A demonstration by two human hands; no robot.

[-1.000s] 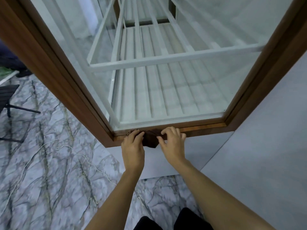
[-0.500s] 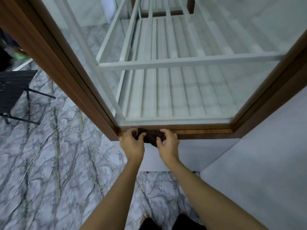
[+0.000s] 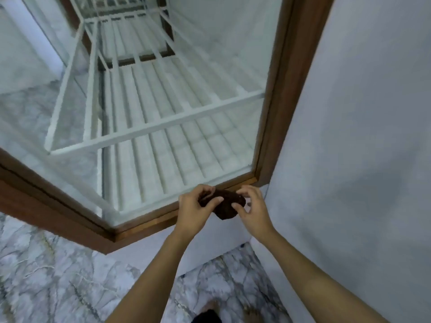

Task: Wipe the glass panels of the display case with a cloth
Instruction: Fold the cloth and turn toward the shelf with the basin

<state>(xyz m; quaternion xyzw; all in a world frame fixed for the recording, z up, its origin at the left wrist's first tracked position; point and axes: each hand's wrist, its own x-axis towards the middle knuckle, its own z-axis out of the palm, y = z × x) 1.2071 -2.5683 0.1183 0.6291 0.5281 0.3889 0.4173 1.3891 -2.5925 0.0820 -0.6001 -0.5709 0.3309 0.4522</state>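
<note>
A dark brown cloth (image 3: 227, 203) is bunched between both hands, just below the bottom rail of the display case. My left hand (image 3: 196, 209) grips its left end with curled fingers. My right hand (image 3: 253, 209) pinches its right end between thumb and fingers. The glass panel (image 3: 163, 108) fills the upper view inside a brown wooden frame (image 3: 149, 226). White slatted shelves (image 3: 163, 127) show behind the glass. Neither hand touches the glass.
A pale grey wall (image 3: 361, 159) stands close on the right, meeting the case's right frame post (image 3: 279, 101). Grey-veined marble floor (image 3: 51, 280) lies below and to the left. The case's white base (image 3: 210, 248) sits under the frame.
The view has swung so the case now lies to the left. Both hands have lifted the cloth off the bottom rail and hold it bunched in the air between them.
</note>
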